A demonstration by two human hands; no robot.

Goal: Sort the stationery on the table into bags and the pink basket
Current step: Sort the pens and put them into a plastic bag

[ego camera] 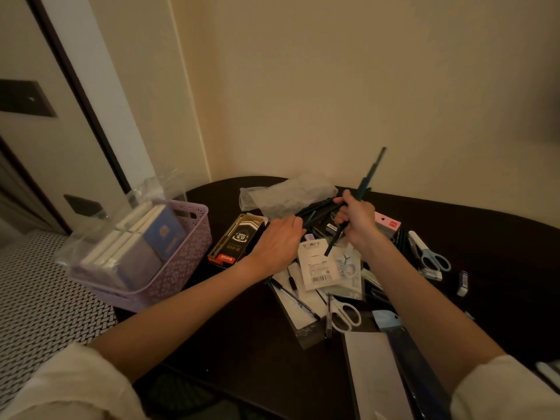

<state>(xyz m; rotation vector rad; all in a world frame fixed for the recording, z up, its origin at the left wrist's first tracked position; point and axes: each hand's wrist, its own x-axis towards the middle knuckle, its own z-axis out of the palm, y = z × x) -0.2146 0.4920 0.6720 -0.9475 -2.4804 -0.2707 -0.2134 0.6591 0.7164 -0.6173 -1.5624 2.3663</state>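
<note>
Mid-frame above the dark worktop (242, 344): right hand (357, 219) clenched round dark slim pens (368, 177), left hand (278, 241) gathering more, grip unclear; likely bundling for bagging. Pink woven-plastic basket (181, 262) at left.

The bench (248, 344) was dark, with a curved far edge set against the wall. A pink basket (185, 262) stood at its left edge, holding books and a clear bag. Just right of the basket lay a black pen box (239, 239). Further right of the basket, a heap of packaged stationery (321, 265) covered the surface, with a clear plastic bag (288, 195) behind it. White-handled scissors (345, 315) lay at the heap's near side. Blue-handled scissors (431, 257) and a small eraser (462, 283) lay well right of the basket. A pale notebook (375, 377) lay at the near edge.
</note>
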